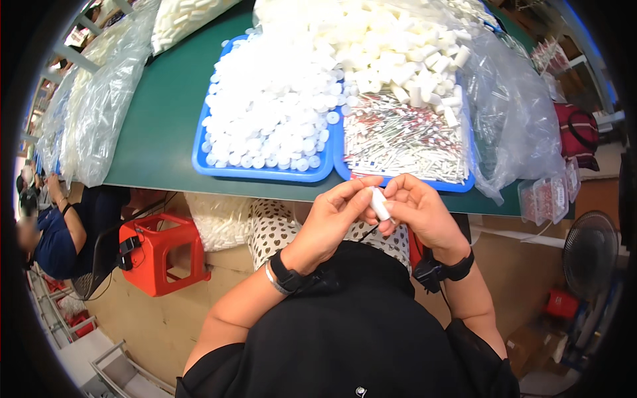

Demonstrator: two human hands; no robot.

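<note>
Both of my hands meet just in front of the table's near edge. Between them is a small white cylinder [380, 204], tilted, its top pinched by my left hand [336, 211] with thumb and fingertips. My right hand [424, 215] has its thumb and fingers closed on the cylinder's other side. A blue tray [265, 174] beyond my left hand is heaped with white translucent round caps [272, 106]. Beside it, a second blue tray [471, 180] holds thin white and reddish sticks [405, 142], with cream cylinders [398, 66] piled at its far end.
The trays stand on a green table [156, 132]. Clear plastic bags lie at the left [109, 99] and right [504, 106]. A red stool [162, 255] stands on the floor, left of me. Another person [63, 229] sits farther left. At the right is a black fan [589, 252].
</note>
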